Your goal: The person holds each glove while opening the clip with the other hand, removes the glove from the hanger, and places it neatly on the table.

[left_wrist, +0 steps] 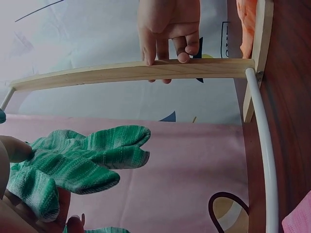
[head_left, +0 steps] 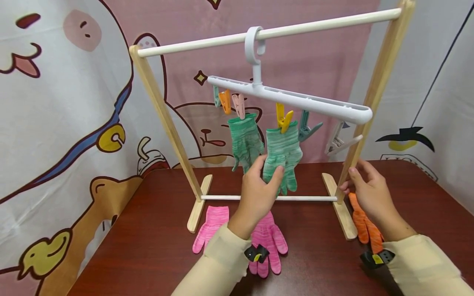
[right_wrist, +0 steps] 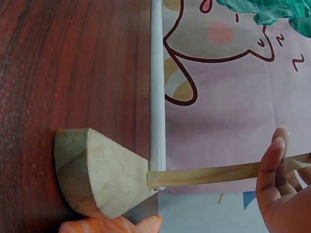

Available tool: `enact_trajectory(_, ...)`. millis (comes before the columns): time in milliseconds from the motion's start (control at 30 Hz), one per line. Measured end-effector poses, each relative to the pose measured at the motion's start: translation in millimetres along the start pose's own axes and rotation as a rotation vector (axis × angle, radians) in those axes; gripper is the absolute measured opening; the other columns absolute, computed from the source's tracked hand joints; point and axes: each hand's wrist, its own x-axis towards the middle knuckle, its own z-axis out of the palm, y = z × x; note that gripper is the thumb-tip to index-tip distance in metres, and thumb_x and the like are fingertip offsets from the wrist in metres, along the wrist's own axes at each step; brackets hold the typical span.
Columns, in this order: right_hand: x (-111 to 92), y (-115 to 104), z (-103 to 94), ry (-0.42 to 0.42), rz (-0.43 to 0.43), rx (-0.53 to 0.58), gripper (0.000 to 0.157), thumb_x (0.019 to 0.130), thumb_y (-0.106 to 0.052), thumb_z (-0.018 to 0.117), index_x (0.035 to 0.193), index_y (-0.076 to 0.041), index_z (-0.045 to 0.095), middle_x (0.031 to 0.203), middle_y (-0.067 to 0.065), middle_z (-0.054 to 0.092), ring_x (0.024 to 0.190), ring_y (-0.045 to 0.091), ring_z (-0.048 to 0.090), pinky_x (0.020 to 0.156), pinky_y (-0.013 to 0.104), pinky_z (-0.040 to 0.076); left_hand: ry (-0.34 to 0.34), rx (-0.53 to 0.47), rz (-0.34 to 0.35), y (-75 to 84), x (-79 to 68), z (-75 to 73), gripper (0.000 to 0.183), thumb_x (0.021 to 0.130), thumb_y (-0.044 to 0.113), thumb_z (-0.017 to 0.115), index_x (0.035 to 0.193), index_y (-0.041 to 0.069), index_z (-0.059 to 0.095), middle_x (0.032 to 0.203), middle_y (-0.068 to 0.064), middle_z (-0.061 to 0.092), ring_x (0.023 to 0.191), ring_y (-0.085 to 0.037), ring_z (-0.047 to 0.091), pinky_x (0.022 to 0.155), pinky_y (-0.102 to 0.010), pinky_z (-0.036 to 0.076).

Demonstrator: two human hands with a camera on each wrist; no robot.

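My left hand pinches the lower part of a green striped glove, thumb in front. That glove hangs from a yellow clothespin on a white clip hanger. Beside it, a second green glove hangs from a pink clothespin. At the right, my right hand holds the rack's wooden post, its fingers passing round it. In the left wrist view, the pinched glove lies between thumb and fingers.
Two pink gloves lie on the dark table, partly behind my left forearm. An orange glove lies by the rack's right foot. Other clothespins, orange, teal and white, hang without gloves.
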Motion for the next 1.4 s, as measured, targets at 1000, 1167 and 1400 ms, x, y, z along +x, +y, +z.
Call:
enact_trajectory(1000, -4, -12, -0.8, 0.146, -0.002, -0.058, 0.045, 0.106, -0.025, 0.045, 0.148, -0.012, 0.043, 0.116, -0.012, 0.053, 0.07, 0.002, 0.065, 0.062, 0.015, 0.055, -0.024, 0.026, 0.043, 0.5, -1.3, 0.0, 0.025, 0.099, 0.026, 0.062, 0.119, 0.012, 0.067, 0.083, -0.004, 0.067, 0.066, -0.007, 0.057, 0.063, -0.022, 0.05)
enact_trajectory(1167, -8, -30, 5.5, 0.287, -0.048, 0.045, 0.035, 0.104, -0.018, 0.051, 0.137, -0.009, 0.054, 0.117, -0.002, 0.057, 0.069, 0.006, 0.063, 0.06, 0.014, 0.054, -0.037, 0.009, 0.045, 0.2, -1.8, 0.4, 0.024, 0.099, 0.025, 0.061, 0.118, 0.013, 0.067, 0.085, -0.004, 0.067, 0.067, -0.006, 0.058, 0.061, -0.023, 0.051)
enact_trajectory(1400, -18, -58, 18.9, 0.352, -0.126, -0.017, 0.029, 0.101, -0.01, 0.056, 0.128, -0.005, 0.061, 0.106, 0.002, 0.063, 0.071, 0.007, 0.063, 0.061, 0.013, 0.053, -0.04, 0.012, 0.042, 1.4, -2.5, -0.6, 0.023, 0.099, 0.026, 0.061, 0.119, 0.014, 0.066, 0.081, -0.001, 0.064, 0.063, -0.006, 0.056, 0.06, -0.022, 0.05)
